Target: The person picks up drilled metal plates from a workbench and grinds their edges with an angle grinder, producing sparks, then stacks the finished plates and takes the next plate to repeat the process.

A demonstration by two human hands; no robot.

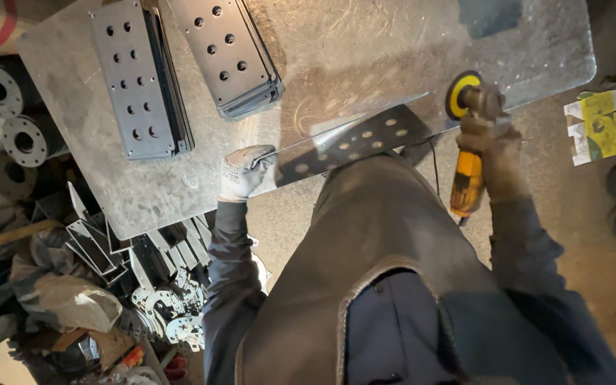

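Plate: a dark perforated steel plate [365,139] stands on edge on the metal table [365,43].
Left hand: the gloved left hand [245,171] clamps the plate's near-left end.
Right hand: the gloved right hand [497,153] grips a yellow angle grinder [468,142], its disc at the plate's far end.
Beyond the grips: two stacks of drilled plates [180,71].
Beside the left hand: flanges [8,114].

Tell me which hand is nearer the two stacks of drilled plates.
Left. The left hand grips the tilted plate's end just below the stacks; the right hand holds the angle grinder far across the table.
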